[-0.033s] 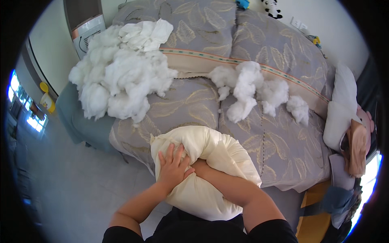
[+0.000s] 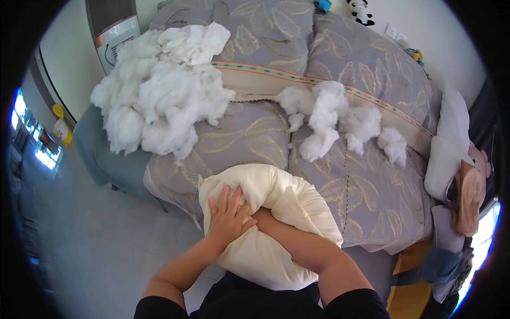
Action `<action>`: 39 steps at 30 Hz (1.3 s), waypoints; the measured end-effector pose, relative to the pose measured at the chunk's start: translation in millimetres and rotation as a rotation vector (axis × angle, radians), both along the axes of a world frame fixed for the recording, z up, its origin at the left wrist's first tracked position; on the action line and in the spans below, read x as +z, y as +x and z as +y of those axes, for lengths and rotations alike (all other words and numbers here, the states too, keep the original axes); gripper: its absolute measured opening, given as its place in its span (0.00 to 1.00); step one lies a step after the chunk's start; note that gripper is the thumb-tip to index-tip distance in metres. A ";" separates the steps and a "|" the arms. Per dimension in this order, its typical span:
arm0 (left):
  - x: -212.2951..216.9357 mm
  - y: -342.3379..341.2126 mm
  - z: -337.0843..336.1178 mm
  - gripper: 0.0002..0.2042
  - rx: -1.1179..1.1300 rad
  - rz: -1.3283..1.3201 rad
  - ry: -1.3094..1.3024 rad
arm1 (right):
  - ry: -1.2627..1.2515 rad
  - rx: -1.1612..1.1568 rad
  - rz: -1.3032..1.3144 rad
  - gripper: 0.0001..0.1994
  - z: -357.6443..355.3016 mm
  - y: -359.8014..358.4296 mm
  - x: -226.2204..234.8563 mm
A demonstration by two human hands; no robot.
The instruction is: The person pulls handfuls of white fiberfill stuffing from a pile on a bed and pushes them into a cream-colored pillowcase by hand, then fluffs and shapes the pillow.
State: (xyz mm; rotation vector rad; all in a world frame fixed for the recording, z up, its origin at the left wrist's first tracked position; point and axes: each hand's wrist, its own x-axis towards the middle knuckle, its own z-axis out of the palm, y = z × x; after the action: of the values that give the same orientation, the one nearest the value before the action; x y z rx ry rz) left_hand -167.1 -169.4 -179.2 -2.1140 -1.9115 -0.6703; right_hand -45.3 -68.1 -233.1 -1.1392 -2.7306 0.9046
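A cream pillow cover [image 2: 281,266], plump and wrinkled, rests against my body at the near edge of the bed. On its left side my left hand [image 2: 227,222] lies flat with the fingers spread. My right forearm [image 2: 292,236] goes into the cover's opening, so the right hand is hidden inside. Beyond the cover, several loose tufts of white fiber stuffing [image 2: 324,119] lie on the bed. A far bigger heap of the same stuffing [image 2: 164,101] is piled at the left, with a crumpled white cloth [image 2: 194,43] on its upper end.
The grey leaf-patterned bedspread [image 2: 244,138] has a beige striped band across it. A white pillow [image 2: 449,143] and a brown cloth [image 2: 466,199] are at the right edge. On the floor at the far left stands a yellow-and-white bucket [image 2: 62,131]; a panda toy [image 2: 360,11] sits at the back.
The view has shifted very slightly. Both arms and the pillow cover keep practically the same position.
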 end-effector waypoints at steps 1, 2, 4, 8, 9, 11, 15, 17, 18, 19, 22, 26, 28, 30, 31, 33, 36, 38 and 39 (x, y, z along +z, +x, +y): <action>3.3 -7.1 3.6 0.24 -0.003 -0.015 -0.004 | -0.139 -0.087 0.113 0.27 -4.8 -8.3 1.0; 7.6 -12.7 9.5 0.24 -0.011 -0.030 -0.009 | -0.228 -0.049 0.153 0.28 4.5 -6.5 5.9; 26.8 -8.5 36.5 0.27 -0.005 -0.145 0.015 | 0.032 -0.246 -0.067 0.16 44.8 -1.1 -10.1; 51.4 29.3 73.7 0.31 -0.073 -0.199 0.062 | 0.495 -0.234 0.077 0.10 84.8 73.0 87.9; 56.0 32.8 69.2 0.31 -0.110 -0.187 0.024 | 0.525 -0.338 0.065 0.09 71.1 78.6 139.9; 72.5 44.9 46.6 0.31 -0.185 -0.182 -0.031 | 0.725 -0.323 0.171 0.09 53.3 114.2 195.1; 93.0 25.1 -17.4 0.49 -0.052 -0.356 0.169 | 0.996 0.155 -0.132 0.11 -0.7 165.5 245.0; 61.6 10.3 -29.2 0.57 0.047 -0.677 0.198 | 0.668 0.377 -0.262 0.13 -10.2 155.9 239.9; 31.3 15.6 -29.6 0.59 0.048 -0.770 0.119 | 0.486 0.464 -0.331 0.15 -15.7 149.4 240.4; -11.1 23.6 -23.6 0.61 0.041 -0.863 0.034 | 0.263 0.500 -0.301 0.18 -12.7 142.9 219.6; -35.0 41.2 -11.0 0.64 -0.160 -1.131 -0.008 | -0.387 0.307 0.094 0.27 -8.0 136.0 102.7; -26.0 34.6 -4.7 0.65 -0.189 -1.297 -0.006 | -0.183 0.307 0.039 0.30 -9.1 65.5 31.7; -19.2 25.2 -2.1 0.65 -0.117 -1.248 -0.020 | -0.050 0.245 0.000 0.30 7.0 26.0 26.1; -19.7 18.2 5.2 0.64 -0.054 -1.182 -0.052 | 0.051 0.158 0.025 0.31 27.6 -7.4 24.8; -15.2 16.2 7.4 0.64 -0.033 -1.167 -0.036 | 0.087 0.111 0.042 0.31 40.6 -22.0 25.9; -1.6 10.9 7.9 0.63 0.015 -1.122 -0.004 | 0.145 0.032 0.060 0.31 63.1 -45.6 33.6; 3.3 12.9 13.0 0.62 0.088 -1.060 -0.007 | 0.195 -0.052 0.032 0.31 85.2 -60.1 53.8; 3.4 9.5 10.6 0.63 0.114 -1.126 -0.013 | 0.193 -0.043 0.012 0.32 86.4 -50.3 62.8; 1.8 5.6 7.8 0.64 0.115 -1.172 -0.026 | 0.183 -0.023 -0.003 0.32 83.0 -39.1 65.0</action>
State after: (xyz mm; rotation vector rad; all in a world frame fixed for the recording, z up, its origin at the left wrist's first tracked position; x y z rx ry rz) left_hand -161.5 -161.5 -177.4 -1.6702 -2.4465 -2.1854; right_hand -84.4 14.9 -168.0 -1.1350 -2.7288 0.6342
